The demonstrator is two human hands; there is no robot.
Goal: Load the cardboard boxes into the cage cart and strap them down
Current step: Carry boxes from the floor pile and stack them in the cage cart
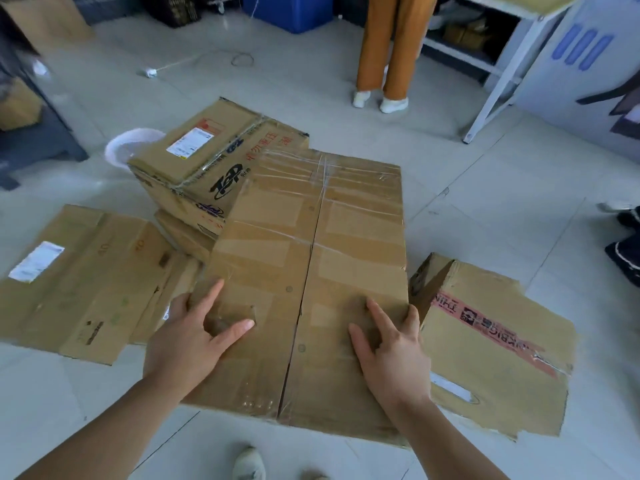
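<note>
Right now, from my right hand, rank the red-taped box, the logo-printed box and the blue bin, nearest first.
1. Red-taped box, just right of the right hand.
2. Logo-printed box, ahead to the left.
3. Blue bin, far back.

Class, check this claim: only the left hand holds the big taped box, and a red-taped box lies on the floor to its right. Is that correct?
No. The head view shows both hands holding the big box: left hand and right hand. The red-taped box does lie to its right.
</note>
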